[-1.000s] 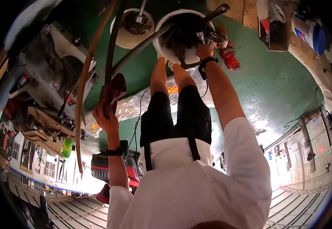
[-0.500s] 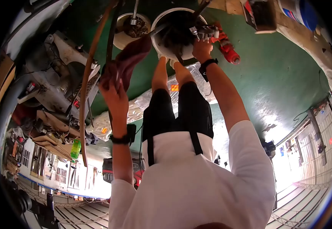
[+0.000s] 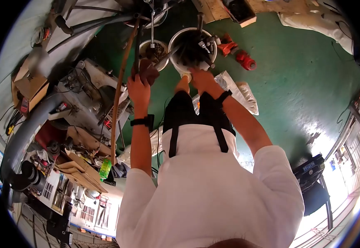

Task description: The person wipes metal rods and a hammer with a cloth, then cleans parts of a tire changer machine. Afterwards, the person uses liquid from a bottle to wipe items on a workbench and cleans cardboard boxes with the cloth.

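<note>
Maroon cloth [image 3: 149,73], head view, is pinched in the left hand's [image 3: 139,91] grip, overlapping the pail [image 3: 164,65] in sight. Right hand [image 3: 205,82], blurred, appears at the bucket's [image 3: 172,40] near rim; its grip cannot be told.

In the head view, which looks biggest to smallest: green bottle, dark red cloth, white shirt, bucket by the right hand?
1. White shirt
2. Bucket by the right hand
3. Dark red cloth
4. Green bottle

The shirt is nearest the camera, so it looks extra big.
</note>
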`<action>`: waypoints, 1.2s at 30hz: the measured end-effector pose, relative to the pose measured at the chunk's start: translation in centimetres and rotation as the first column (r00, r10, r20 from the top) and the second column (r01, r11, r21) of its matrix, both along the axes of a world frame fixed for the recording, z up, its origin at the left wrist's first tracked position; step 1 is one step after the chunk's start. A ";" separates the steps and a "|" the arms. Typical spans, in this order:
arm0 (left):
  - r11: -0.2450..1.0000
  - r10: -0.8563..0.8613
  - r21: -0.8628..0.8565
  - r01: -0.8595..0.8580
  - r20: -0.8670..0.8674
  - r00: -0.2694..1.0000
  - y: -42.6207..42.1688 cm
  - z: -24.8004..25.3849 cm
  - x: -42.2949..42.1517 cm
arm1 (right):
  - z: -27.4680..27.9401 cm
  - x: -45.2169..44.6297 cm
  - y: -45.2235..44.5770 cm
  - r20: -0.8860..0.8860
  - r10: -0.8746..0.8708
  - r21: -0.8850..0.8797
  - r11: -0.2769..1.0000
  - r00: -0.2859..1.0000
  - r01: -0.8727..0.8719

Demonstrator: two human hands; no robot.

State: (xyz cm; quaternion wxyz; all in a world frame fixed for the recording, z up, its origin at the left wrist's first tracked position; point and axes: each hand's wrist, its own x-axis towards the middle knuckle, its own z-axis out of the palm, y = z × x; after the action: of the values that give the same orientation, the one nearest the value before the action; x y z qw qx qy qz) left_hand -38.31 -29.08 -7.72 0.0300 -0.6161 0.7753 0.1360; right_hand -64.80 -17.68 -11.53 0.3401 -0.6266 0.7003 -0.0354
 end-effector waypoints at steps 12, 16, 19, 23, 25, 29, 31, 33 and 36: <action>0.939 0.035 0.330 -0.097 0.191 0.981 3.0 2.7 3.6 | 2.5 3.1 3.0 0.234 0.177 0.056 0.979 0.956 -0.195; 0.949 0.103 0.272 -0.161 0.214 0.971 8.7 5.5 7.7 | 4.7 1.3 5.1 0.169 0.344 0.026 0.935 0.924 -0.353; 0.977 0.138 0.148 -0.153 0.103 0.985 16.2 5.3 14.3 | 4.6 0.3 6.0 0.170 0.420 0.209 0.869 0.892 -0.449; 0.931 0.251 0.243 -0.272 0.115 0.961 23.0 10.3 18.0 | 2.8 0.9 7.0 0.117 0.415 0.364 0.827 0.902 -0.428; 0.920 0.272 0.270 -0.283 0.079 0.959 25.2 11.1 18.0 | 3.1 1.5 7.7 0.117 0.330 0.279 0.894 0.937 -0.350; 0.875 0.285 0.382 -0.298 0.092 0.954 25.2 9.4 18.6 | 2.5 2.9 8.5 0.139 0.322 0.239 0.907 0.937 -0.347; 0.874 0.271 0.401 -0.274 0.066 0.960 24.6 8.0 18.5 | 3.1 3.2 8.4 0.149 0.357 0.248 0.889 0.922 -0.384; 0.921 0.231 0.294 -0.256 0.117 0.966 24.2 7.6 17.5 | 3.3 3.6 8.6 0.123 0.363 0.202 0.902 0.923 -0.382; 0.948 0.196 0.237 -0.212 0.086 0.977 23.9 6.3 18.0 | 4.1 5.1 8.3 0.078 0.392 0.088 0.913 0.917 -0.398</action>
State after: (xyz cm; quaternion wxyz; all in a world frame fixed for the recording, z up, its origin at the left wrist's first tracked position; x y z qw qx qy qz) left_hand -20.26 -5.14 -1.45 0.1155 -0.6884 0.6834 0.2140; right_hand -59.74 -9.34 -7.43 0.3921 -0.7357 0.5499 0.0518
